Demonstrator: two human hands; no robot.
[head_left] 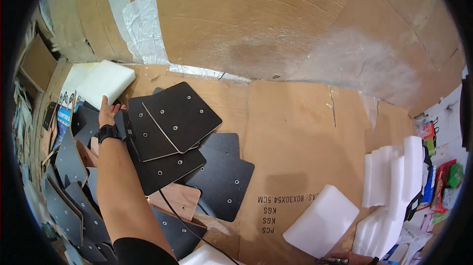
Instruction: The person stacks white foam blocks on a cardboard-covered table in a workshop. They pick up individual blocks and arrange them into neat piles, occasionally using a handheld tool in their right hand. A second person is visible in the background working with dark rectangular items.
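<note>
My left hand (109, 112) reaches to the far left, its thumb raised and its fingers apart. It is close to the near edge of a thick white foam block (102, 80); whether it touches the block I cannot tell. A black watch and a small black device (123, 124) sit at its wrist. Right beside it lies a pile of flat black panels (189, 112) with metal-ringed holes. My right hand (351, 257) shows only in part at the lower edge, beside a loose white foam sheet (322, 220). Its fingers are mostly hidden.
More dark panels (64, 211) lean in a heap along the left side, some showing bare wood (177, 200). Cardboard (295, 132) covers the floor, and a cardboard wall (236, 18) rises behind. White foam pieces (389, 181) and coloured packets (443, 181) stand at the right.
</note>
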